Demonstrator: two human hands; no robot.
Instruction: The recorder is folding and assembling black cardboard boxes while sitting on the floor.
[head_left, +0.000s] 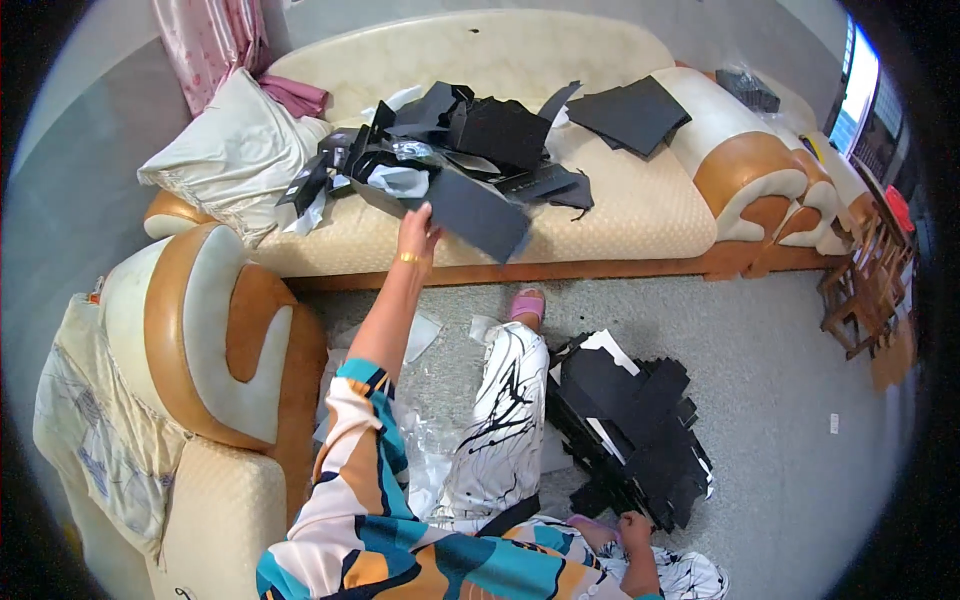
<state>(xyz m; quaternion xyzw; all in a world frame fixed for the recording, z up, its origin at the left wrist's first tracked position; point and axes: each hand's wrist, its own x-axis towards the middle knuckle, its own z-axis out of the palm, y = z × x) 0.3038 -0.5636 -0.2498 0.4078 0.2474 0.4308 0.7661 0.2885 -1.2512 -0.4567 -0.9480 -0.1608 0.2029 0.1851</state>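
Observation:
With my left hand (418, 240) reaching forward to the sofa's front edge, I grip the near edge of a dark flat cardboard piece (478, 215). It belongs to or lies against a heap of black cardboard boxes (500, 132) on the seat, mixed with white paper and clear plastic. My right hand (635, 532) is low beside my leg, its fingers curled at the near edge of a pile of flattened black cardboard (635, 420) on the floor. Whatever those fingers hold is hidden.
A cream sofa (640, 205) spans the back, with black sheets (632, 112) at its right and a white cushion (235, 150) at its left. An armchair (190, 340) stands close on my left. Wooden stools (865, 285) are far right. Plastic wrapping (425, 455) lies by my feet.

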